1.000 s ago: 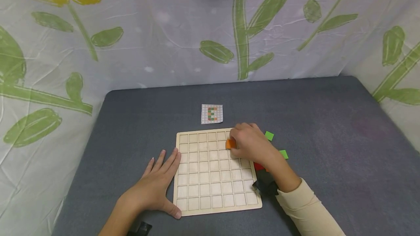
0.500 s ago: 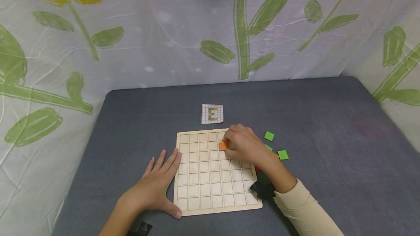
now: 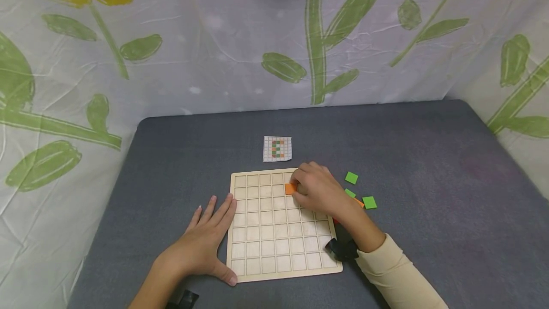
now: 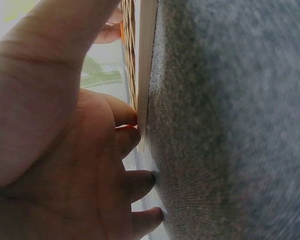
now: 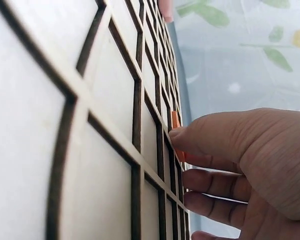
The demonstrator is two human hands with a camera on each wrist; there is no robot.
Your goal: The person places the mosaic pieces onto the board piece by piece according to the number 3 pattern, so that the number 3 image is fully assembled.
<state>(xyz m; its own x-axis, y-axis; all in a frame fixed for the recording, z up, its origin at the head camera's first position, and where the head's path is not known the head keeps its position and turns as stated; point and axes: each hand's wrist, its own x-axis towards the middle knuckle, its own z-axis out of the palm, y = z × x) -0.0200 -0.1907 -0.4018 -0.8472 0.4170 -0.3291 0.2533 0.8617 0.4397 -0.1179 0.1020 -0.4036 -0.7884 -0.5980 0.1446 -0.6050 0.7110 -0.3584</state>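
Between the thumb and fingers of my right hand (image 3: 318, 189) I pinch one orange tile (image 3: 290, 189), over the second row from the board's far edge; I cannot tell whether it sits flat. My left hand (image 3: 205, 241) lies with fingers straight and spread, touching the left edge of the wooden board (image 3: 268, 230), thumb by its near corner. The board's near row counts seven squares. Just past the right edge I count three green tiles (image 3: 369, 202), a second orange tile (image 3: 359, 203) and a partly hidden red tile (image 3: 336, 221). One card (image 3: 277, 149), printed with a coloured grid, lies beyond the far edge; the desk (image 3: 429, 180) stretches widely rightward.
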